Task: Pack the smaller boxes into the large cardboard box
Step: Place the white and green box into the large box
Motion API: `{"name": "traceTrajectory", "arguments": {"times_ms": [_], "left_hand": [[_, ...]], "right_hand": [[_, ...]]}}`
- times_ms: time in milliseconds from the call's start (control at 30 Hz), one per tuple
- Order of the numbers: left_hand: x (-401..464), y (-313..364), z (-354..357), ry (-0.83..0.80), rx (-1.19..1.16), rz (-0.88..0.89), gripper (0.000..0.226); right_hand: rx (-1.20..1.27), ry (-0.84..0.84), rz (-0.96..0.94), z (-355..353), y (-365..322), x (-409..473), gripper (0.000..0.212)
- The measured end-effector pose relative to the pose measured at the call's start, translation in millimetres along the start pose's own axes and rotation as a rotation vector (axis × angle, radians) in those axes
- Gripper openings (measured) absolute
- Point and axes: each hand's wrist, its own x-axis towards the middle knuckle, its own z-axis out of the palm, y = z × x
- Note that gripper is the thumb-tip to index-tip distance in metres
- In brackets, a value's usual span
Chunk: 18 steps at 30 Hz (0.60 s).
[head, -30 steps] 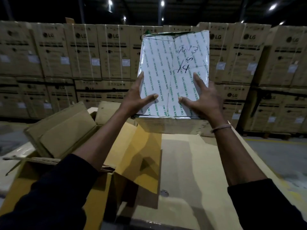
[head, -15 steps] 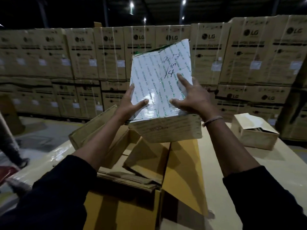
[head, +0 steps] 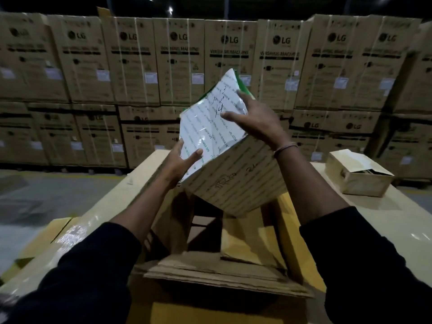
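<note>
A wall of stacked cartons (head: 177, 61) closes off the far side, well apart from the work. Nearer, the large box (head: 289, 242) stands open at the middle of the near edge of a cardboard-topped desk (head: 397, 220), its flaps (head: 210, 274) folded outward and its inside dark, so how full it is cannot be told. A second small box (head: 357, 174), part open, sits by the desk's far right corner.

The step in hand is the loading of one box. The small box (head: 236, 176) is held in the air directly over the large box's opening, tilted so one lower corner points down into it, its white taped face (head: 210, 122) turned toward the camera. Each hand serves as a grip. The left hand (head: 180, 160) pinches the lower left edge of the taped face, thumb on the front and fingers behind. The right hand (head: 254, 118) lies over the upper right part of that face with fingers spread and nearly straight, steadying it rather than closing round it.

The next move looks to be a descent. It calls for levelling the small box so its sides line up with the large box's walls, then lowering it past the flaps without catching one. The right hand will probably need a firmer hold, since the left carries most of the tilt.
</note>
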Motion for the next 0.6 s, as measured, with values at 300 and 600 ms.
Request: {"name": "traceTrajectory", "arguments": {"times_ms": [300, 600], "left_hand": [[50.7, -13.4, -70.2, -0.034, 0.025, 0.015, 0.110], [63.8, -38.4, -116.1, -0.169, 0.131, -0.010, 0.095]], "right_hand": [[0.158, 0.043, 0.110, 30.5, -69.5, 36.5, 0.094], [0.161, 0.064, 0.048, 67.7, -89.8, 19.7, 0.092]]}}
